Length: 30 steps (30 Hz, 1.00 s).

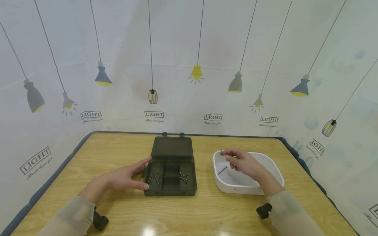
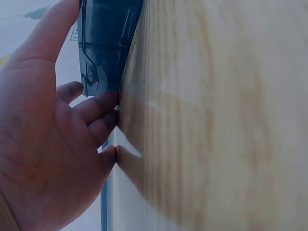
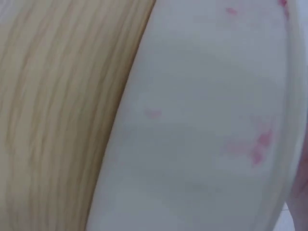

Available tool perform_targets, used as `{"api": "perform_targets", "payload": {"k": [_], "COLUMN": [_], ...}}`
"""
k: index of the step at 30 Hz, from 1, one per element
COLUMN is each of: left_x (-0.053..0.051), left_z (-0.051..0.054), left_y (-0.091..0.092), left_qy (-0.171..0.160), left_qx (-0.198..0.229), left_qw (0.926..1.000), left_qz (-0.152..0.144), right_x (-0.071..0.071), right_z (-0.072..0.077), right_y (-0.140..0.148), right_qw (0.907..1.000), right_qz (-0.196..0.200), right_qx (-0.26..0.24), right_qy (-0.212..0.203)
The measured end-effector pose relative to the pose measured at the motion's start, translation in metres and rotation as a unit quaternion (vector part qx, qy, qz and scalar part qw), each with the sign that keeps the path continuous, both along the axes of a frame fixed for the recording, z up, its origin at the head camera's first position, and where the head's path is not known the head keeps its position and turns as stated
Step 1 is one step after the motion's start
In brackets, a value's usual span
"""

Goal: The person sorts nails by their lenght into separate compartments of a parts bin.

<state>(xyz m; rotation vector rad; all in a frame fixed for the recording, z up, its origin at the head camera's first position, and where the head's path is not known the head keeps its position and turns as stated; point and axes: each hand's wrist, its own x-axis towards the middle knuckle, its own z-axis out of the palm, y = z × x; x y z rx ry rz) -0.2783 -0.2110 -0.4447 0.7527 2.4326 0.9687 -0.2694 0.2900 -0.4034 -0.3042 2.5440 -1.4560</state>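
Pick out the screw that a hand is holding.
It's the screw pinched by the right hand near the far left corner of the tub. Another screw lies in the tub; the other screws are in the case.

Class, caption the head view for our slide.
Right hand pinches a screw over a white tub; left hand touches an open, dark compartment box holding more screws.

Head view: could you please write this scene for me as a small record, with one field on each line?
left hand: at the left side of the dark case
right hand: pinches one metal fastener
dark case: lid open; fasteners in left and right compartments
white tray: one loose fastener visible inside; partly hidden by right arm
surface: wooden table
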Motion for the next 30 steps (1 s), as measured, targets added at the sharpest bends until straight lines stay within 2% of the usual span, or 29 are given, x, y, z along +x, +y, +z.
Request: {"api": "perform_targets", "payload": {"k": [10,18,30], "left_x": [-0.002,-0.001,0.002], "left_z": [-0.003,-0.003,0.001], "left_y": [0.0,0.0,0.0], "left_qy": [0.0,0.0,0.001], "left_qx": [-0.009,-0.011,-0.01], "left_qw": [1.0,0.9999,1.0], "left_qz": [0.002,0.003,-0.001], "right_x": [0.005,0.004,0.003], "right_z": [0.016,0.02,0.025], "right_y": [-0.033,-0.059,-0.1], "right_qw": [0.998,0.9973,0.9951], "right_qz": [-0.007,0.015,0.045], "right_qx": [-0.06,-0.067,-0.088], "right_qy": [0.017,0.026,0.001]}}
